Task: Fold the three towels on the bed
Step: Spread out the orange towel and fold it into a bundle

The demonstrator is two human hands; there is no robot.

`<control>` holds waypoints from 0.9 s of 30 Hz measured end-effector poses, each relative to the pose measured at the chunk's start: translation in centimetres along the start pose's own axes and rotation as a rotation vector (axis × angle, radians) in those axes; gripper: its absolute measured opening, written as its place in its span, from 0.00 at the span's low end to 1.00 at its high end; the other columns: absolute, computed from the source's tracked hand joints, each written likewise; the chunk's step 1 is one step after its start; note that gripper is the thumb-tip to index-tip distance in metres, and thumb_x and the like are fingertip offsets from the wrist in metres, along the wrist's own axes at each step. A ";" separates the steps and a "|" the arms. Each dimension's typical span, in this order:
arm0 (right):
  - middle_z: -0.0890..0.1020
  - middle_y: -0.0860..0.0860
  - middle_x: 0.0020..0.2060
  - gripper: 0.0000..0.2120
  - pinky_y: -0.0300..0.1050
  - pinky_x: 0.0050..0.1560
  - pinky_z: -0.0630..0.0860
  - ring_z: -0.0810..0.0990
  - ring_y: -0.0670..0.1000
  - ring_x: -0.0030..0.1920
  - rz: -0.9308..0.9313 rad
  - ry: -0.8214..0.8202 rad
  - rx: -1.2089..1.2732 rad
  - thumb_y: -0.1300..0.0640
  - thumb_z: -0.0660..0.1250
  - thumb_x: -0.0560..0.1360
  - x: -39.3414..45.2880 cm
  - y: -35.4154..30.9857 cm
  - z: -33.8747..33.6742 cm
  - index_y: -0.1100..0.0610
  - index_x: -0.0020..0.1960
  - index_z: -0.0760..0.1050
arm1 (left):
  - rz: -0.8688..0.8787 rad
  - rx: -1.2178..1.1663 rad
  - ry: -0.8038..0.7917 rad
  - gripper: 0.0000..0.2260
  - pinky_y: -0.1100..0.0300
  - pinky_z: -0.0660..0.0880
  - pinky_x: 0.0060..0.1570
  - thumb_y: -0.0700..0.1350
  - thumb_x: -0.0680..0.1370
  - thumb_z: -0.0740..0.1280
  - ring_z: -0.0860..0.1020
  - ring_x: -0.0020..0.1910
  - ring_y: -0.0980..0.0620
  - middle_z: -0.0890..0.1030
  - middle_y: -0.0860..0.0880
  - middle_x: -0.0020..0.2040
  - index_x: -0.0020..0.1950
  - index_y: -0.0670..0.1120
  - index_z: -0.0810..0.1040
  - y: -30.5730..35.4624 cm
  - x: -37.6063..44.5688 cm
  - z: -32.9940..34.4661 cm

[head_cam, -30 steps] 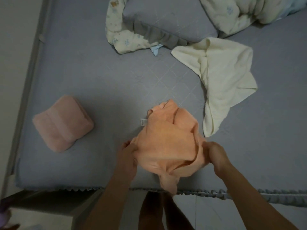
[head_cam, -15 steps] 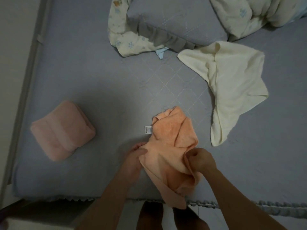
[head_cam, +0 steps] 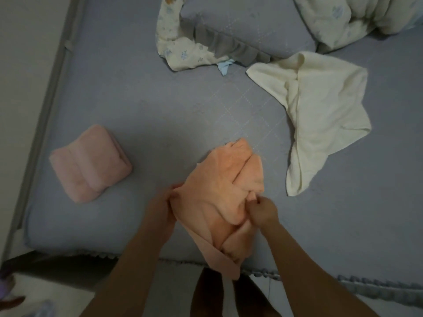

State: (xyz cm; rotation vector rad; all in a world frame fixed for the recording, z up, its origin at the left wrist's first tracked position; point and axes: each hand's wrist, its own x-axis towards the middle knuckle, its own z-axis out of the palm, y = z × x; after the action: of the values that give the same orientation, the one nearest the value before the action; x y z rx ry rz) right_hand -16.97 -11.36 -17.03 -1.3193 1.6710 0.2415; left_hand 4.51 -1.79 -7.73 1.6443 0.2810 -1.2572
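Observation:
An orange towel (head_cam: 219, 193) lies bunched at the near edge of the grey bed (head_cam: 142, 110), with one end hanging over the edge. My left hand (head_cam: 161, 208) pinches its left side. My right hand (head_cam: 262, 210) grips a fold on its right side. A pink towel (head_cam: 90, 163) sits folded into a thick block at the left. A cream towel (head_cam: 320, 110) lies crumpled and unfolded at the right, apart from the orange one.
A grey pillow (head_cam: 247, 24) rests at the top on a pale printed sheet (head_cam: 180, 51). A rumpled pale duvet (head_cam: 357, 17) fills the top right. The bed's ruffled edge (head_cam: 343, 282) runs along the bottom, and a wall borders the left.
My hands have shifted their grip on the orange towel and drawn closer together. The towel is more gathered, and its white tag no longer shows.

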 end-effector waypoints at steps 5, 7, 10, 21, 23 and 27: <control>0.78 0.58 0.38 0.11 0.45 0.36 0.69 0.74 0.54 0.38 0.022 -0.070 0.641 0.63 0.57 0.76 0.4 -8.5 -9.8 0.59 0.39 0.75 | 0.077 0.054 -0.002 0.10 0.58 0.76 0.41 0.37 0.80 0.58 0.77 0.43 0.49 0.78 0.43 0.47 0.52 0.40 0.79 7.7 0.6 2.7; 0.82 0.60 0.51 0.13 0.48 0.50 0.77 0.80 0.57 0.51 -0.052 -0.084 0.872 0.62 0.56 0.77 -0.3 -12.7 -14.3 0.64 0.52 0.78 | 0.263 0.000 0.005 0.10 0.58 0.78 0.45 0.36 0.79 0.60 0.79 0.47 0.47 0.81 0.43 0.48 0.52 0.40 0.80 12.8 -0.7 4.3; 0.81 0.62 0.59 0.20 0.53 0.63 0.75 0.80 0.58 0.61 -0.252 -0.137 1.005 0.54 0.58 0.79 -3.3 -16.9 -20.9 0.66 0.64 0.76 | 0.504 -0.046 0.020 0.11 0.51 0.77 0.57 0.37 0.78 0.59 0.79 0.56 0.44 0.81 0.40 0.56 0.52 0.41 0.81 19.5 -4.7 5.4; 0.70 0.49 0.29 0.06 0.40 0.35 0.65 0.69 0.47 0.34 -0.570 0.083 0.692 0.58 0.65 0.67 -7.7 -8.8 -21.8 0.52 0.32 0.72 | 0.683 0.054 0.163 0.13 0.57 0.71 0.42 0.40 0.66 0.61 0.75 0.42 0.49 0.79 0.46 0.41 0.42 0.51 0.83 11.8 -7.5 -2.8; 0.72 0.50 0.30 0.09 0.43 0.35 0.63 0.70 0.48 0.35 -0.439 0.076 0.519 0.60 0.67 0.71 -6.3 -4.1 -17.5 0.54 0.33 0.74 | 0.578 0.248 0.215 0.14 0.55 0.73 0.44 0.42 0.68 0.63 0.77 0.45 0.47 0.80 0.48 0.44 0.50 0.51 0.82 6.1 -5.4 -4.7; 0.82 0.49 0.50 0.10 0.46 0.47 0.70 0.78 0.50 0.48 -0.128 -0.263 -0.012 0.50 0.67 0.78 -3.0 4.9 -9.3 0.52 0.56 0.79 | 0.124 0.742 0.214 0.18 0.57 0.75 0.51 0.36 0.78 0.65 0.78 0.54 0.41 0.80 0.39 0.57 0.68 0.39 0.72 -4.5 -0.5 -8.5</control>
State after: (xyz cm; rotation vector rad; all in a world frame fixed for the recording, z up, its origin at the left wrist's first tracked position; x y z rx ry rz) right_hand -26.26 -13.56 -11.81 -1.3357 1.3616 0.3343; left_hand 6.21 7.31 -10.28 2.3901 -0.1901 -1.1565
